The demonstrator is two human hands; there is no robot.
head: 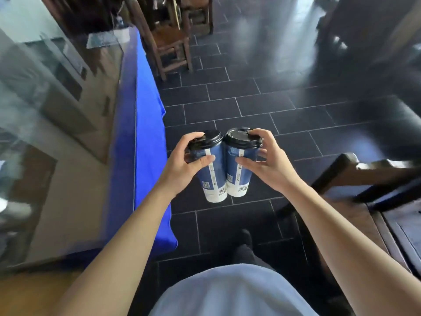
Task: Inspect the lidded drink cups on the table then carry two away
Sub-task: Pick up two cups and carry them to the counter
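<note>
Two tall blue and white paper cups with black lids hang side by side in the air above the dark tiled floor, their sides touching. My left hand (184,163) grips the left cup (214,179) near its lid, thumb on the side and fingers over the rim. My right hand (266,158) holds the right cup (239,176) the same way, one finger on top of the lid. Both cups are upright and off the table.
A glass-topped table (68,110) with a blue cloth (145,124) hanging over its edge runs along my left. A wooden chair (364,179) stands at the right, more wooden chairs (173,42) at the back. Dark tiled floor (250,99) stretches ahead.
</note>
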